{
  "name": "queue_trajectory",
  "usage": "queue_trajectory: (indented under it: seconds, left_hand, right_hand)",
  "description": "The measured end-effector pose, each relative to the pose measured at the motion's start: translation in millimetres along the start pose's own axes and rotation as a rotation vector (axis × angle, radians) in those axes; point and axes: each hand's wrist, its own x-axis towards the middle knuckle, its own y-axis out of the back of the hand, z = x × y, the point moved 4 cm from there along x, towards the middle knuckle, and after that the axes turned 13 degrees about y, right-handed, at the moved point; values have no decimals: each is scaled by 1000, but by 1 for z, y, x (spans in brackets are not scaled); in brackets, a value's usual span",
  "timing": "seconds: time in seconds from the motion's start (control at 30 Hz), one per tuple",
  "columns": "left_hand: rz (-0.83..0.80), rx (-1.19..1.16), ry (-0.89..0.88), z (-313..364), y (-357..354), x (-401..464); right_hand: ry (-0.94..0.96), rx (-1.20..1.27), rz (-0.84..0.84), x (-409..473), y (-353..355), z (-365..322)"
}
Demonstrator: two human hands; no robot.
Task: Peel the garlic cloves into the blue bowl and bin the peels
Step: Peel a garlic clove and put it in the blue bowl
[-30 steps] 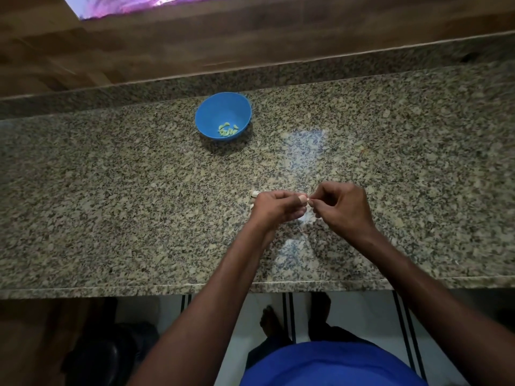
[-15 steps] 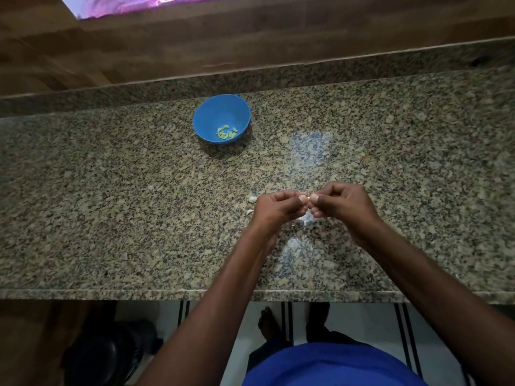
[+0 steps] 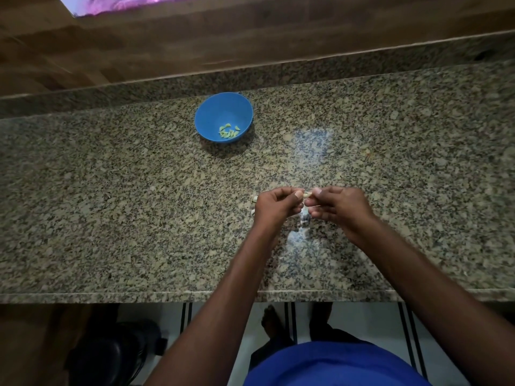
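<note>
1. We have the garlic clove pinched between our two hands, just above the granite counter. The left hand grips one end with thumb and curled fingers, and the right hand pinches the other end the same way.
2. The blue bowl sits well ahead of the left hand and a little to its left, with a small heap of peeled cloves in its bottom.
3. A couple of pale garlic pieces lie on the counter just beside the left hand's outer edge; we cannot tell whether they are cloves or skins.
4. We judge that we are mid-peel, with skin not yet off this clove.
5. What could go wrong: the clove is small and likely slick, so a hard tug could pop it out of our fingertips onto the counter or over the near edge to the floor.
6. Thin skin may tear into scraps that cling to our fingers and end up in the bowl when we drop the clove in.
7. No bin shows clearly here, so loose peels could scatter before we gather them.
</note>
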Motion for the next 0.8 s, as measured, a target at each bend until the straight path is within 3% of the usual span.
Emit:
queue_trajectory:
  seconds: [0.07, 0.2, 0.3, 0.47, 0.57, 0.8]
  left_hand:
    - [-6, -14, 31, -2, 0, 2]
    - [-82, -88, 126, -4, -4, 2]
    - [-99, -114, 130, -2, -5, 0]
    - [-108, -98, 64, 1, -1, -2]
    - [-111, -14, -36, 3, 0, -5]
    - [-51, 158, -203, 2, 1, -10]
  right_hand:
    - [9, -5, 10, 0, -3, 2]
    - [-251, 284, -9, -4, -11, 11]
    - [-311, 325, -55, -7, -11, 13]
    - [6, -325, -90, -4, 2, 12]
    - [161, -530, -76, -6, 5, 8]
    - [327, -423, -15, -16, 5, -10]
